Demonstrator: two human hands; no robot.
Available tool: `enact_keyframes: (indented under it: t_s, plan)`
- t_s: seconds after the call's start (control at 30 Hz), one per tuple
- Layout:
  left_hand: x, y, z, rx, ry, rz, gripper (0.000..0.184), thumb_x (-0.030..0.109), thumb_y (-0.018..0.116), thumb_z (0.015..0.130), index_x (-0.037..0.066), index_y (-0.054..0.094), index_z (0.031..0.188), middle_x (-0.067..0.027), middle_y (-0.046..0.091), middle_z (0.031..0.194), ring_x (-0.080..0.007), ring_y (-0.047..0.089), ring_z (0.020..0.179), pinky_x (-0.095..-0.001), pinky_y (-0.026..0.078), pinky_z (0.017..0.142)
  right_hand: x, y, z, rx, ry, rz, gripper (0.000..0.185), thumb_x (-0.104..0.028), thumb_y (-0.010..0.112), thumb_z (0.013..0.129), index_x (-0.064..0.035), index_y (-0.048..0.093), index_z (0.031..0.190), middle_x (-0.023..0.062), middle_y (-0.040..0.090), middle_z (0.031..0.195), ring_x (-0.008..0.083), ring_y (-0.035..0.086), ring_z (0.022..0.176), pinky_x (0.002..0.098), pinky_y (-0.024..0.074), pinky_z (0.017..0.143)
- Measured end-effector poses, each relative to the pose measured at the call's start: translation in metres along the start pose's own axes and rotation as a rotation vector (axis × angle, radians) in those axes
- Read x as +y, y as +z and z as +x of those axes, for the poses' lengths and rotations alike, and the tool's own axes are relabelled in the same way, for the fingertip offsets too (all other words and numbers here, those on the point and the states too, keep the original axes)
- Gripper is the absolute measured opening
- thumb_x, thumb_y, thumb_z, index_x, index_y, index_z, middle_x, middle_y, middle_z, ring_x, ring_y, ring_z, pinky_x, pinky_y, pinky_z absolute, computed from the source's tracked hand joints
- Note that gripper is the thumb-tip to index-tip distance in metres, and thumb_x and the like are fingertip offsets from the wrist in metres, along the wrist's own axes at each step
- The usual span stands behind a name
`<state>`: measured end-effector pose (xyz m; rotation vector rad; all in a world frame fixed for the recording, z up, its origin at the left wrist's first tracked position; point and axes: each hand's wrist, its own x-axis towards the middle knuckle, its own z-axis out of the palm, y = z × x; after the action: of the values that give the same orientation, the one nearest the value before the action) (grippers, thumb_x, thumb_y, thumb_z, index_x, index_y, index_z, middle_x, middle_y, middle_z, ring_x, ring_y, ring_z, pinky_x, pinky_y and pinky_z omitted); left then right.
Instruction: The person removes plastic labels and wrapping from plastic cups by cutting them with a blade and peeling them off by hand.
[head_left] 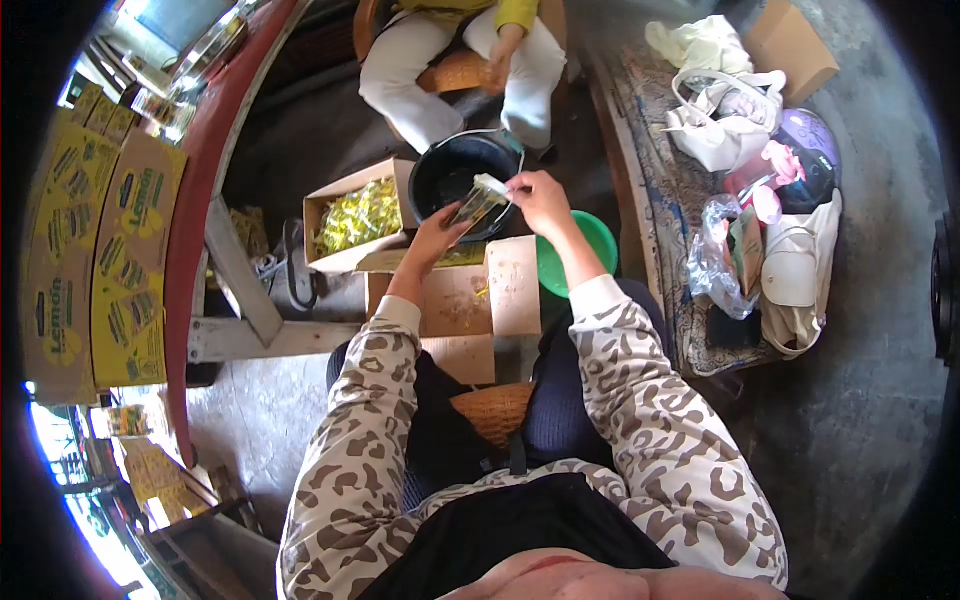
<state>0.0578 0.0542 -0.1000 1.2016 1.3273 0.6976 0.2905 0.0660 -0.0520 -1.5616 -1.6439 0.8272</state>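
Observation:
Over the black bucket (pixel 425 180), both hands hold a small clear packet (pixel 478 206) with something dark inside and a whitish top end. My left hand (pixel 440 236) grips its lower left part, fingers closed on it. My right hand (pixel 540 203) pinches the upper end between thumb and fingers. Left of the bucket is a cardboard box (pixel 325 262) full of yellow-green packets or strips (pixel 358 218). A green basin (pixel 600 240) lies partly under my right forearm. Opened cardboard (pixel 455 300) with small yellow bits sits below my hands.
A seated person in white trousers (pixel 415 75) faces me beyond the bucket. Yellow lemon-printed cartons (pixel 130 260) stand left, beside a red table edge (pixel 190 220). On the right, a patterned bench (pixel 650 150) holds bags, a helmet (pixel 812 145) and a plastic bag (pixel 715 260).

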Motion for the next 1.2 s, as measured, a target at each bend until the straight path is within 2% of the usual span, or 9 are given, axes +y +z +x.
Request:
enact_keyframes:
  t_s: [0.17,0.27,0.37,0.47,0.53,0.67,0.8,1.03,1.2]
  plan:
    - [0.016,-0.010,-0.031,-0.093,0.023,-0.223,0.060,0.017,0.071,0.089,0.006,0.045,0.142,-0.0023,0.058,0.120,-0.0091,0.055,0.097,-0.0239,0.046,0.079,-0.009,0.012,0.005,-0.083,-0.058,0.082,0.016,-0.024,0.072,0.079,-0.0179,0.073,0.094,0.0078,0.069,0.101,0.0327,0.063,0.098,0.0431,0.0480,0.080]
    - [0.006,-0.018,-0.035,-0.111,0.052,-0.219,0.059,0.017,0.070,0.089,0.006,0.045,0.142,-0.0018,0.058,0.122,-0.0096,0.055,0.100,-0.0242,0.047,0.081,-0.016,0.017,0.005,-0.307,0.029,0.189,0.017,-0.026,0.073,0.080,-0.0162,0.073,0.094,0.0061,0.069,0.101,0.0315,0.064,0.099,0.0424,0.0454,0.081]
    - [0.002,-0.022,-0.043,-0.086,0.044,-0.120,0.061,0.025,0.072,0.088,0.008,0.046,0.141,-0.0028,0.059,0.124,-0.0103,0.056,0.102,-0.0255,0.048,0.085,-0.029,0.015,-0.003,-0.272,-0.034,0.004,0.018,-0.026,0.072,0.081,-0.0154,0.073,0.095,0.0065,0.070,0.099,0.0289,0.064,0.100,0.0407,0.0413,0.084]
    - [-0.011,-0.036,-0.041,-0.095,-0.099,0.018,0.060,0.033,0.074,0.085,0.009,0.052,0.136,-0.0039,0.059,0.125,-0.0115,0.058,0.104,-0.0273,0.050,0.085,-0.033,0.013,-0.008,-0.222,-0.041,-0.087,0.017,-0.025,0.071,0.082,-0.0151,0.074,0.096,0.0068,0.071,0.094,0.0267,0.064,0.100,0.0401,0.0382,0.086]
    - [-0.041,-0.050,-0.028,-0.417,-0.313,0.152,0.055,0.037,0.075,0.083,0.012,0.058,0.129,-0.0038,0.062,0.121,-0.0137,0.060,0.105,-0.0298,0.052,0.082,-0.028,0.011,-0.007,-0.198,-0.032,-0.043,0.015,-0.022,0.070,0.083,-0.0149,0.075,0.095,0.0064,0.072,0.090,0.0263,0.064,0.098,0.0406,0.0386,0.084]
    - [-0.094,-0.043,-0.016,-0.588,-0.527,0.424,0.048,0.039,0.072,0.085,0.014,0.061,0.124,-0.0020,0.066,0.116,-0.0155,0.061,0.103,-0.0319,0.054,0.079,-0.025,0.008,-0.008,-0.147,-0.092,-0.202,0.013,-0.022,0.069,0.083,-0.0145,0.075,0.092,0.0060,0.072,0.091,0.0263,0.066,0.094,0.0409,0.0387,0.083]
    - [-0.173,-0.029,-0.006,-0.378,-0.667,0.477,0.046,0.041,0.072,0.082,0.015,0.065,0.119,-0.0046,0.068,0.112,-0.0228,0.063,0.102,-0.0403,0.054,0.078,-0.030,0.010,-0.006,-0.197,0.024,-0.197,0.012,-0.020,0.069,0.083,-0.0143,0.076,0.092,0.0066,0.072,0.092,0.0260,0.067,0.091,0.0404,0.0386,0.083]
    - [-0.233,-0.010,0.019,-0.066,-0.439,0.637,0.046,0.041,0.071,0.081,0.015,0.065,0.118,-0.0062,0.067,0.114,-0.0262,0.063,0.104,-0.0433,0.053,0.080,-0.021,0.003,-0.004,-0.191,-0.002,-0.145,0.012,-0.018,0.068,0.084,-0.0121,0.075,0.092,0.0068,0.072,0.095,0.0274,0.067,0.091,0.0400,0.0425,0.081]
    - [-0.266,-0.003,0.041,0.037,-0.320,0.723,0.046,0.042,0.070,0.081,0.015,0.065,0.118,-0.0073,0.066,0.115,-0.0285,0.062,0.105,-0.0454,0.052,0.081,-0.006,0.018,0.013,-0.132,0.051,0.094,0.015,-0.012,0.071,0.081,-0.0044,0.072,0.094,0.0138,0.071,0.098,0.0287,0.068,0.091,0.0371,0.0496,0.082]
